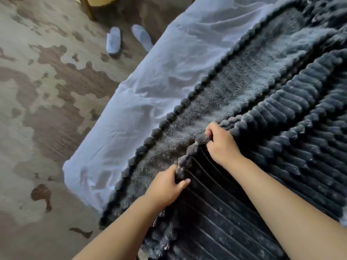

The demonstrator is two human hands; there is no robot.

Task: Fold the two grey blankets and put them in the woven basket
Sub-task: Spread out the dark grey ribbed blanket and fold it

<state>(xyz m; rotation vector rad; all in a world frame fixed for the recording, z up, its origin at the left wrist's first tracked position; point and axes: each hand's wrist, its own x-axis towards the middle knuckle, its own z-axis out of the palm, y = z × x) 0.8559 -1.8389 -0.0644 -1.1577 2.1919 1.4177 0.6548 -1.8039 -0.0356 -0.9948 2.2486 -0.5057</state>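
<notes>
**Both hands on the bobbly edge of the grey blanket**

The grey blanket [262,94] takes up the whole right half of the frame, spread over a bed and running from the bottom edge to the top right corner. You can see two textures. There's a ribbed, darker face on the right, and a fuzzy, lighter strip left of it. A row of little pom-pom bumps runs along the edges. Can't tell if that's one blanket folded over or two stacked.

The hands are close together in the lower middle, both clamped on the same bobbled edge. The left hand [167,186] pinches it lower down, thumb lying across the ribbed side. The right hand [221,145] sits just above it, fingers curled round the next bit of trim. The edge is lifted a little between them, with the ribbed face in shadow underneath.

Left of the blanket is the bed's white sheet [150,81], pretty wrinkled, its corner hanging down at lower left. Beyond that is a blotchy brown and beige carpet [37,91]. A pair of white slippers [113,41] sits on it near the top, well apart from the blanket. A wooden leg [87,8] shows at the upper left.
</notes>
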